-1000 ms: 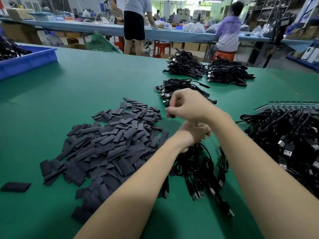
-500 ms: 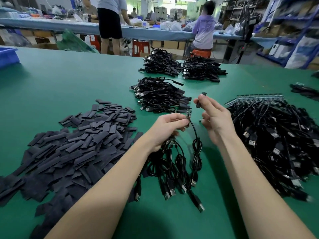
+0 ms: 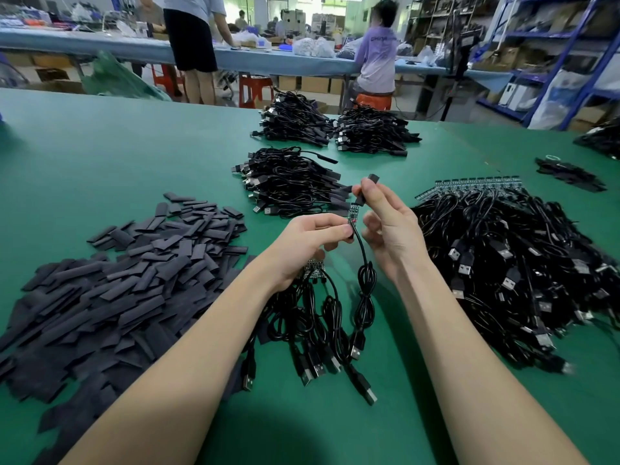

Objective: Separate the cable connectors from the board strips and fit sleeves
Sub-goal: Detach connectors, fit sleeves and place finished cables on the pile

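The left hand [image 3: 303,245] pinches a cable [image 3: 363,263] just under its small board [image 3: 354,212], other fingers curled round a bunch of cables [image 3: 312,317] hanging to the desk [image 3: 100,152]. The right hand [image 3: 391,229] pinches a sleeve [image 3: 366,189] between thumb and forefinger, touching the board's top, other fingers loose. Sleeves [image 3: 134,270] lie heaped left, cable piles [image 3: 510,263] crowd right and beyond, bare green desk stretching far left.
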A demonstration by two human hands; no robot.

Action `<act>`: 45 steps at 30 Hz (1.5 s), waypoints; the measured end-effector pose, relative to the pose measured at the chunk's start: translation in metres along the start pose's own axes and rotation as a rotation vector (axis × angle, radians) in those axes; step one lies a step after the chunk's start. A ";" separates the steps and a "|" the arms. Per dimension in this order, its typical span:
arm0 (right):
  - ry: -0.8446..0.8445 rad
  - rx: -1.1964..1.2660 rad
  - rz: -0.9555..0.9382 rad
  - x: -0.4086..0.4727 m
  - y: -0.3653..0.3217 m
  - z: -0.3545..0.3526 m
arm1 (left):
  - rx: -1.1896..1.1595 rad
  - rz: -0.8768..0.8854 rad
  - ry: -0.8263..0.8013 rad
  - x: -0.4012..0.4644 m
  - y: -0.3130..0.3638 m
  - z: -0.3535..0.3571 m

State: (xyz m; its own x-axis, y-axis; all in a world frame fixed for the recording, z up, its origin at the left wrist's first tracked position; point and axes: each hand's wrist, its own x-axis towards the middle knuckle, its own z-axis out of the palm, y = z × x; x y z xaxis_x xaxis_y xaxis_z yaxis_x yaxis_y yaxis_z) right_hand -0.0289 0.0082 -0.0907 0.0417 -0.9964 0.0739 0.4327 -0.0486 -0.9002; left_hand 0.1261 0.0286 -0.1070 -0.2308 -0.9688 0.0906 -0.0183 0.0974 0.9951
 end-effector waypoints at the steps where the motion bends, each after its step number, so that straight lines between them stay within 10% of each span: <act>1: -0.005 0.004 -0.003 0.000 0.001 0.000 | -0.002 -0.001 -0.005 0.000 0.001 0.000; 32: -0.391 -0.085 0.100 0.005 -0.005 -0.019 | -0.071 0.011 -0.230 -0.005 0.010 -0.011; 39: -0.210 -0.168 0.011 0.005 -0.003 -0.019 | -0.198 -0.065 -0.089 -0.001 0.013 -0.003; 45: -0.001 -0.195 0.000 0.008 0.000 -0.023 | 0.337 0.170 0.121 0.000 0.014 0.005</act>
State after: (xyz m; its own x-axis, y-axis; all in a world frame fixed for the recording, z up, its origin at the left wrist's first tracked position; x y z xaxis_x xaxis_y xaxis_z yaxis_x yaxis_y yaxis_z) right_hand -0.0492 -0.0010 -0.0996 0.0429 -0.9963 0.0743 0.2500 -0.0613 -0.9663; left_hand 0.1208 0.0316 -0.0937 -0.1422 -0.9503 0.2770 -0.3129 0.3087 0.8982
